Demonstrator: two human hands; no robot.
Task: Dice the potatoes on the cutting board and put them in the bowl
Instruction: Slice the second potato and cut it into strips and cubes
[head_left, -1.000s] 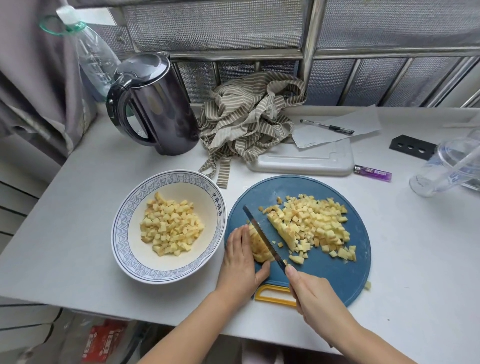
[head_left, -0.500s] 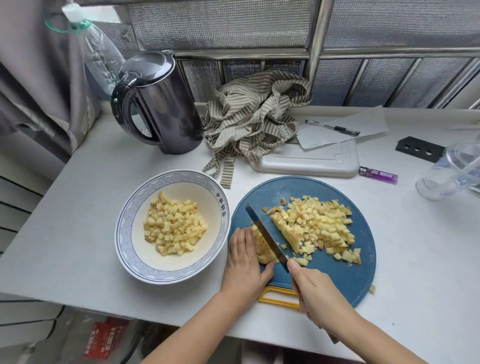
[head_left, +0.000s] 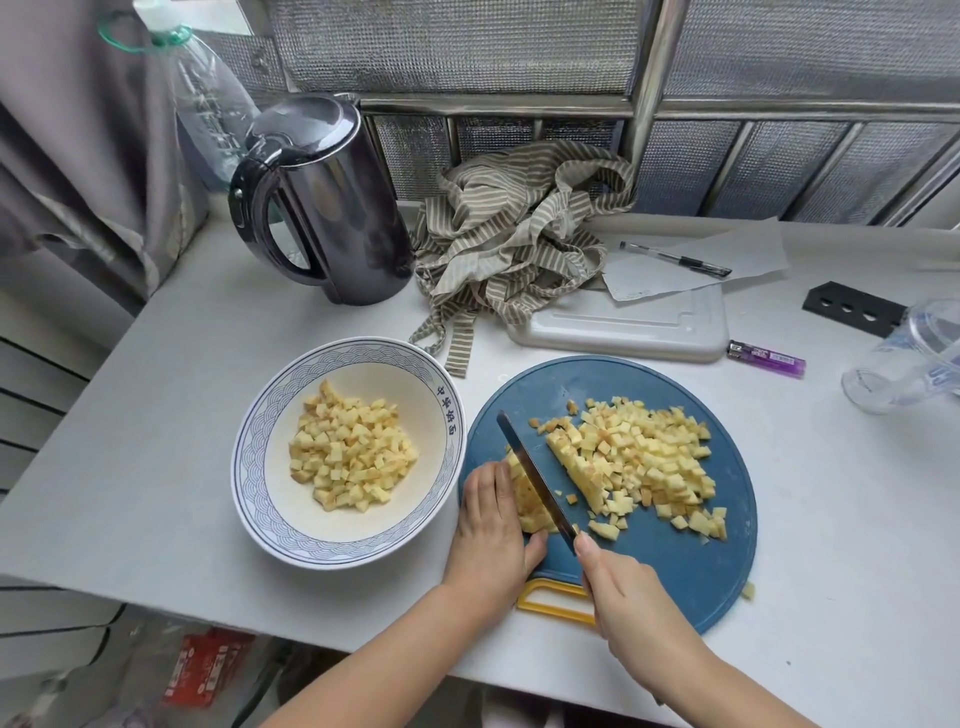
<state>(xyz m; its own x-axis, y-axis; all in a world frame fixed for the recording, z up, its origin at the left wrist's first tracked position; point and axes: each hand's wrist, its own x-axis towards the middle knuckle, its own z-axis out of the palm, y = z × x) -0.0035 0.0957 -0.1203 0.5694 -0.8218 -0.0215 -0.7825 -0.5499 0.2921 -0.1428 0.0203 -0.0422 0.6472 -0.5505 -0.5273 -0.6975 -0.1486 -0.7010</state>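
A round blue cutting board (head_left: 675, 561) with a yellow handle lies in front of me. On it is a heap of diced potato (head_left: 644, 457). At the board's left side my left hand (head_left: 491, 530) holds an uncut stack of potato strips (head_left: 527, 499). My right hand (head_left: 623, 587) grips a knife (head_left: 535, 475), forefinger along its spine; the blade stands in the stack beside my left fingers. Left of the board sits a white bowl (head_left: 260, 467) with a blue patterned rim, holding diced potato (head_left: 350, 460).
A dark kettle (head_left: 322, 202) and a plastic bottle (head_left: 208, 104) stand at the back left. A striped cloth (head_left: 519, 239), a white tray (head_left: 623, 325), paper with a pen (head_left: 675, 260), a purple lighter (head_left: 766, 358) and a clear cup (head_left: 904, 358) lie behind and right. The table edge is near me.
The knife blade has moved slightly left, further into the potato stack. My left hand has edged back with it. The view has shifted a little.
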